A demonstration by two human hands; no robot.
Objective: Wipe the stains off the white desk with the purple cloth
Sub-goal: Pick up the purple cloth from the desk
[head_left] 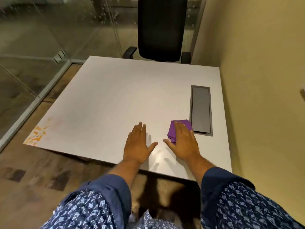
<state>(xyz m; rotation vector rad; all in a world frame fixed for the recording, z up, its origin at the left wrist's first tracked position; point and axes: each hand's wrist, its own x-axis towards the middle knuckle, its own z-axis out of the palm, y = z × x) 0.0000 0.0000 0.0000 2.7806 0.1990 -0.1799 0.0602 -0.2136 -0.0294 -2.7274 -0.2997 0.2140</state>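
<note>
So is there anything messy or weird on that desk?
Yes. Orange stains are smeared over the near left corner of the white desk. The purple cloth lies far from them, under the right hand.

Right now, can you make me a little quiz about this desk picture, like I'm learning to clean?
1. True or false: the right hand rests flat on the purple cloth.
2. Which corner of the white desk has the orange stains? A) near left B) far right C) near right
3. Fill in: the grey hatch set in the desk lies just to the ___ of the cloth.

Key
1. True. The left hand lies bare on the desk.
2. A. The stains are far from the cloth.
3. Right.
</note>
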